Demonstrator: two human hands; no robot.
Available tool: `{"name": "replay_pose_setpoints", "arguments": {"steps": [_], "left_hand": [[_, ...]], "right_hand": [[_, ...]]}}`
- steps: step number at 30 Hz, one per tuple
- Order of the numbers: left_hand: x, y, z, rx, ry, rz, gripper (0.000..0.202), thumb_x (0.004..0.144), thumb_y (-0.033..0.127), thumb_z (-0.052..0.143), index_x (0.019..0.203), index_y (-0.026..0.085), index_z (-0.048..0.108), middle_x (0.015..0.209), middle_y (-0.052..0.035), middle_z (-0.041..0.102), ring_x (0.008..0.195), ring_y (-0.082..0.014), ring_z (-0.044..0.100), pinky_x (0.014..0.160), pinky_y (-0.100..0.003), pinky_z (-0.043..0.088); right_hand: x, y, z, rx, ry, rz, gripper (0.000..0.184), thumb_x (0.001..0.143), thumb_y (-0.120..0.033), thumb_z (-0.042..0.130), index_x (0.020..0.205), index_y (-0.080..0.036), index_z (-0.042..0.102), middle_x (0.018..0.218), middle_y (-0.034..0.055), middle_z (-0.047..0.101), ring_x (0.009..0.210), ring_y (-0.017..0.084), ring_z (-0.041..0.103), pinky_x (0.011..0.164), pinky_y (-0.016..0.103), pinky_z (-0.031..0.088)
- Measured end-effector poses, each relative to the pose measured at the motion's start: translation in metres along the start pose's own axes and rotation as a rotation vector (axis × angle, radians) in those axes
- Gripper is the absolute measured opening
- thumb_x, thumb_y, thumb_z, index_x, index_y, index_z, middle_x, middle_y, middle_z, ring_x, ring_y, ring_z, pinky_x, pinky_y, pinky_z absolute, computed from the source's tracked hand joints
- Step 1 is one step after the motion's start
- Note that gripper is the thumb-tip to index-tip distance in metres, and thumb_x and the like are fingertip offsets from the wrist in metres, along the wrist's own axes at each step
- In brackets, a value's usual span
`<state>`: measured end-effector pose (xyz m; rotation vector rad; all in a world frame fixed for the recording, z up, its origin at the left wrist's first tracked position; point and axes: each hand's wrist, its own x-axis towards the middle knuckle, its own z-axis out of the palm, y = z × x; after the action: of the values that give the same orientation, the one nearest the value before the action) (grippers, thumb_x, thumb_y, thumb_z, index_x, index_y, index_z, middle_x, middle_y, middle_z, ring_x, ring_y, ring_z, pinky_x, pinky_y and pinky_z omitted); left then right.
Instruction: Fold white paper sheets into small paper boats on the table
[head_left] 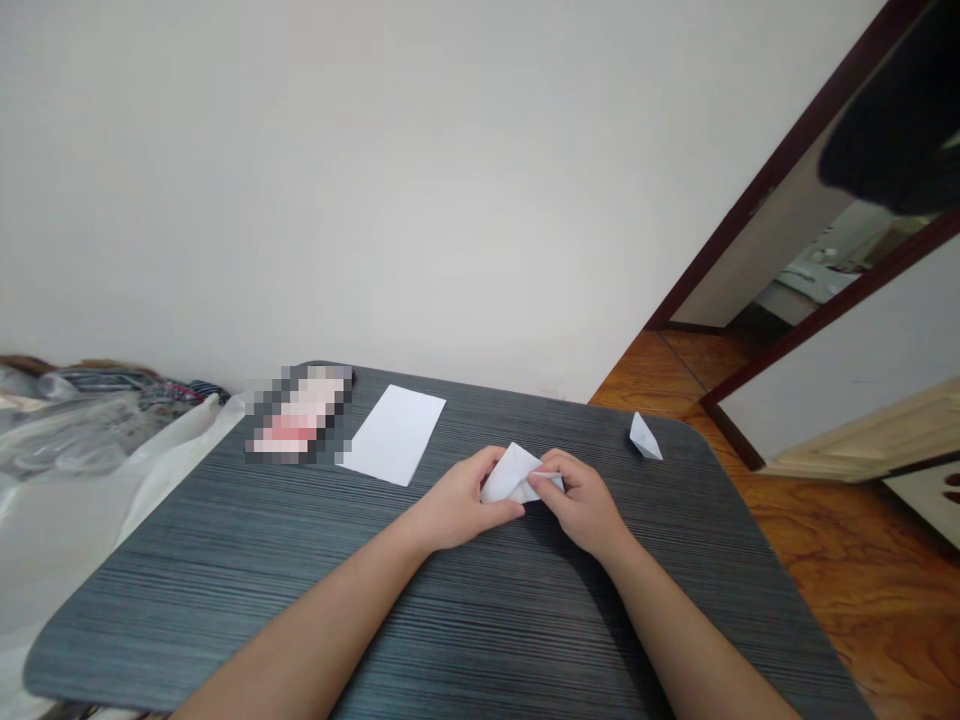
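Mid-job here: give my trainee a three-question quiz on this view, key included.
1. What do the left hand and right hand both hold?
2. True or false: the flat white sheet lies on the dark table, left of both hands.
3. Where is the small folded piece? A) Left of the hands. B) Between them. C) Right of them.

Key: 1. Folded white paper. 2. True. 3. C.

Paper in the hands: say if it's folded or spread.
Folded: the paper held between the left hand and right hand shows angled edges and overlapping layers.
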<state>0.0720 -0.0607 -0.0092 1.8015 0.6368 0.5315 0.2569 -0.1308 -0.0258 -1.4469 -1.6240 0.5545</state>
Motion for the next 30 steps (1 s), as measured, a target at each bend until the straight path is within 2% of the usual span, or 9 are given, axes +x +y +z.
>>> {"name": "replay_pose_setpoints", "arguments": {"steps": [5, 8, 12, 17, 21, 25, 30], "left_hand": [[0.001, -0.002, 0.002, -0.085, -0.049, -0.071, 0.028, 0.083, 0.028, 0.048, 0.107, 0.015, 0.054, 0.086, -0.0050, 0.061, 0.062, -0.0119, 0.054, 0.058, -0.024, 0.044], [0.001, -0.004, 0.002, -0.150, -0.049, -0.096, 0.028, 0.084, 0.030, 0.046, 0.106, 0.015, 0.055, 0.088, -0.0057, 0.061, 0.062, -0.0120, 0.055, 0.055, -0.023, 0.045], [0.001, -0.005, 0.000, -0.121, -0.028, -0.101, 0.027, 0.085, 0.032, 0.044, 0.100, 0.015, 0.057, 0.076, -0.0033, 0.060, 0.059, -0.0120, 0.053, 0.053, -0.023, 0.044], [0.002, -0.008, -0.001, -0.090, -0.023, -0.111, 0.026, 0.086, 0.033, 0.043, 0.096, 0.015, 0.058, 0.073, -0.0025, 0.059, 0.058, -0.0123, 0.053, 0.051, -0.022, 0.043], [0.003, -0.009, -0.001, -0.033, 0.004, -0.090, 0.025, 0.086, 0.030, 0.043, 0.095, 0.014, 0.060, 0.077, -0.0039, 0.062, 0.063, -0.0134, 0.054, 0.054, -0.022, 0.041], [0.002, -0.007, 0.001, -0.018, 0.022, -0.048, 0.022, 0.083, 0.026, 0.047, 0.096, 0.014, 0.059, 0.085, -0.0046, 0.064, 0.071, -0.0143, 0.056, 0.060, -0.023, 0.040], [0.002, -0.007, 0.002, 0.075, 0.054, -0.041, 0.017, 0.078, 0.030, 0.054, 0.083, 0.014, 0.059, 0.074, -0.0016, 0.060, 0.067, -0.0136, 0.052, 0.057, -0.022, 0.036]], "right_hand": [[0.000, -0.001, 0.000, 0.019, -0.008, 0.026, 0.017, 0.086, -0.026, 0.052, 0.073, -0.018, 0.058, 0.076, 0.0029, 0.057, 0.070, 0.016, 0.053, 0.067, 0.028, 0.041], [0.000, -0.001, 0.000, 0.035, -0.002, 0.038, 0.016, 0.086, -0.027, 0.052, 0.074, -0.019, 0.058, 0.077, 0.0030, 0.058, 0.071, 0.016, 0.053, 0.067, 0.028, 0.042], [-0.001, 0.001, 0.000, 0.029, 0.026, 0.086, 0.010, 0.084, -0.027, 0.053, 0.081, -0.019, 0.059, 0.077, 0.0023, 0.059, 0.072, 0.017, 0.054, 0.066, 0.028, 0.042], [-0.004, 0.006, 0.003, 0.109, 0.045, 0.199, 0.010, 0.083, -0.029, 0.053, 0.088, -0.021, 0.056, 0.072, 0.0009, 0.057, 0.063, 0.016, 0.053, 0.054, 0.025, 0.040], [-0.005, 0.012, 0.008, 0.227, 0.029, 0.252, 0.013, 0.083, -0.030, 0.052, 0.093, -0.022, 0.050, 0.064, -0.0026, 0.049, 0.052, 0.013, 0.048, 0.046, 0.023, 0.037], [-0.004, 0.012, 0.012, 0.252, 0.050, 0.238, 0.016, 0.083, -0.030, 0.054, 0.096, -0.022, 0.048, 0.068, -0.0025, 0.048, 0.053, 0.012, 0.047, 0.046, 0.023, 0.038], [-0.004, 0.008, 0.015, 0.216, 0.041, 0.216, 0.016, 0.081, -0.030, 0.056, 0.093, -0.022, 0.051, 0.073, -0.0006, 0.051, 0.056, 0.012, 0.049, 0.047, 0.023, 0.039]]}}
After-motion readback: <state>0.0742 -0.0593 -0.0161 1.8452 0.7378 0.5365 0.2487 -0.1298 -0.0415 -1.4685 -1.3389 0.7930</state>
